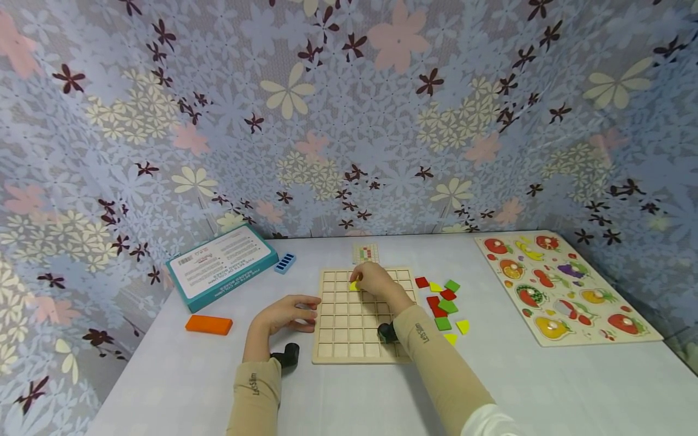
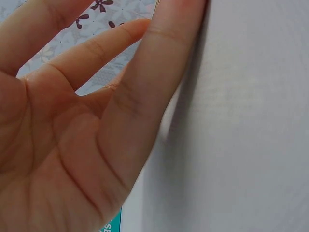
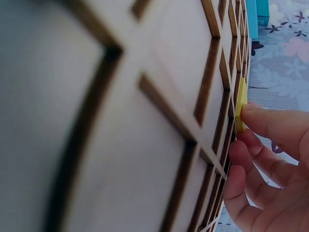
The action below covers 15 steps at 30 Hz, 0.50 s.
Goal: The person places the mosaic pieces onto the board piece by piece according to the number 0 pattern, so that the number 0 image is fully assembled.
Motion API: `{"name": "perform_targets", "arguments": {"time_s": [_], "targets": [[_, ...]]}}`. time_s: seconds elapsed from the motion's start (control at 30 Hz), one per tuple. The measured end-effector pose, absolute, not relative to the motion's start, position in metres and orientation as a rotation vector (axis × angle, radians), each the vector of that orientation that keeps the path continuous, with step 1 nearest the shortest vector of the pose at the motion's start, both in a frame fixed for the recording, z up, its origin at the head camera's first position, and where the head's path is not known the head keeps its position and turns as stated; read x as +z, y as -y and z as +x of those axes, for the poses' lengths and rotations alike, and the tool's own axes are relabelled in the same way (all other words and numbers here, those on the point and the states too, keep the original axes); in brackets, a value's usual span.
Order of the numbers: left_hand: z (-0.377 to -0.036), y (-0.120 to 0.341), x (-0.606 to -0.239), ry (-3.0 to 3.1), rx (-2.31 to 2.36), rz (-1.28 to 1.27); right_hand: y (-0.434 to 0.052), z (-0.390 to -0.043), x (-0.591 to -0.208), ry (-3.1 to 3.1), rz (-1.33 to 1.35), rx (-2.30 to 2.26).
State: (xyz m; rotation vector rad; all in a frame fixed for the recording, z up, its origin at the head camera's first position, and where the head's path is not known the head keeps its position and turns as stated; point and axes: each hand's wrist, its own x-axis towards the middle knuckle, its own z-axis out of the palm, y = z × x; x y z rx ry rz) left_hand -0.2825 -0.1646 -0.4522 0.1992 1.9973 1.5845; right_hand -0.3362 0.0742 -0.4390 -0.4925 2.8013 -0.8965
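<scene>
A wooden grid board lies on the table in the head view. Over its far part, my right hand pinches a small yellow tile at the fingertips. The right wrist view shows that yellow tile close against the grid, the thumb and fingers of the right hand around its near side. My left hand is at the board's left edge, fingertips right at the rim and fingers loosely bent. In the left wrist view the palm of the left hand shows, fingers spread apart.
Several red, green and yellow tiles lie right of the board. A small pattern card is behind it. Left stand a teal box, a blue slotted piece and an orange block. A fruit puzzle board lies far right.
</scene>
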Motion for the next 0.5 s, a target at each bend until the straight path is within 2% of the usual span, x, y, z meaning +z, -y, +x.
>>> {"name": "perform_targets", "arguments": {"time_s": [0.5], "targets": [[-0.2802, 0.1646, -0.4518, -2.010, 1.582, 0.209, -0.0696, -0.3350, -0.4359, -2.911, -0.459, -0.717]]}}
